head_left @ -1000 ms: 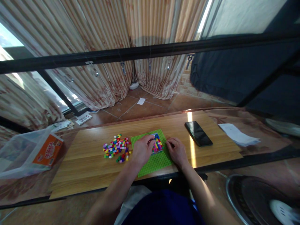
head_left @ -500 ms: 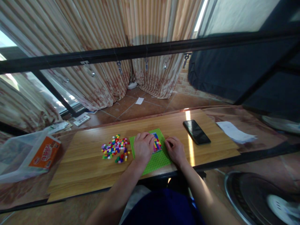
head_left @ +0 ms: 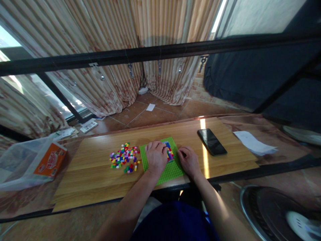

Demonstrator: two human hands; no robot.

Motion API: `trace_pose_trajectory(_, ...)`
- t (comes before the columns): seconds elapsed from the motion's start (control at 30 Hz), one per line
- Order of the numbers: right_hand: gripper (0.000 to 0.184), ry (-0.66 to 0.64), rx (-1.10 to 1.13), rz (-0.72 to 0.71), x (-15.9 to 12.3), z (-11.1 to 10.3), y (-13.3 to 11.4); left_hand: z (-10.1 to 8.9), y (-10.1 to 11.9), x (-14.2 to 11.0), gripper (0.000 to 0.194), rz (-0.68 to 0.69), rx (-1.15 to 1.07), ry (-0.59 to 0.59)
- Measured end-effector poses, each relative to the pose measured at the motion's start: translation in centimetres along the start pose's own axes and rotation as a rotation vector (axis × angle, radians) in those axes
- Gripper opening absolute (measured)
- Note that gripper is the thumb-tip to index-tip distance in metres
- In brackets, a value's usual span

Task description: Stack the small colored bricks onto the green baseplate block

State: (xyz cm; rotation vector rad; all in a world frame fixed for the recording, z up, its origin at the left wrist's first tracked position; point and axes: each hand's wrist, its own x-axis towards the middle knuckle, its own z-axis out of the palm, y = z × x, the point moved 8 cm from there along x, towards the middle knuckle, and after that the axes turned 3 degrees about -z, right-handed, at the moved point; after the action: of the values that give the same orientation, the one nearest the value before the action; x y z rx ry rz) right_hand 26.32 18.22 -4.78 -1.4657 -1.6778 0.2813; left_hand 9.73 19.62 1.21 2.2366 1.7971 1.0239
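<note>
A green studded baseplate [head_left: 173, 172] lies near the front edge of the wooden board. Toy bricks [head_left: 171, 155] in blue, red, yellow and other colours form a small block on it. Over the left part of this block is my left hand [head_left: 156, 156], its fingers bent and close together; whatever is under the fingertips is hidden. My right hand [head_left: 188, 160] rests at the plate's right edge with thumb and fingers curled in, and I cannot make out anything between them. Left of the plate, a loose pile of small coloured bricks [head_left: 125, 155] is spread on the board.
A black phone [head_left: 212, 142] lies right of my hands, with white paper [head_left: 254, 142] beyond it. At far left stands a clear plastic bin [head_left: 22, 164] with an orange package [head_left: 50, 160]. A black metal bar [head_left: 150, 53] crosses beyond the wooden board [head_left: 92, 180].
The whole view has shifted slightly. My left hand stays over the brick block with a small shift of its fingers, and my right hand keeps its place at the plate's edge.
</note>
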Motion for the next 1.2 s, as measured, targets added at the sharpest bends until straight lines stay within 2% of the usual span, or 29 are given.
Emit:
trace_pose_trajectory(0.17,0.023,-0.002,0.002,-0.001,0.0,0.0,0.0,-0.1,0.7,-0.1,0.015,0.061,0.030,-0.006)
trace_pose_trajectory(0.43,0.023,-0.013,0.000,0.000,-0.1,0.1,0.1,0.2,2.0,-0.8,0.019,0.197,0.171,-0.087)
trace_pose_trajectory(0.8,0.024,-0.018,-0.016,-0.011,-0.1,0.1,0.1,0.6,2.6,-1.5,0.021,0.252,0.214,-0.171)
trace_pose_trajectory(0.9,0.025,-0.025,-0.023,-0.023,-0.1,0.0,-0.2,0.1,2.1,-1.7,0.024,0.211,0.157,-0.145)
trace_pose_trajectory(1.03,0.027,-0.023,-0.060,-0.015,-0.1,-0.1,-0.1,-1.5,0.8,-2.3,0.034,0.139,0.068,-0.084)
trace_pose_trajectory(1.13,0.028,-0.024,-0.073,-0.018,-0.2,0.0,0.0,-3.4,-1.4,-3.3,0.037,0.089,0.014,-0.025)
trace_pose_trajectory(1.2,0.028,-0.029,-0.068,-0.024,-0.2,0.0,0.1,-4.7,-3.8,-4.1,0.037,0.036,0.015,0.020)
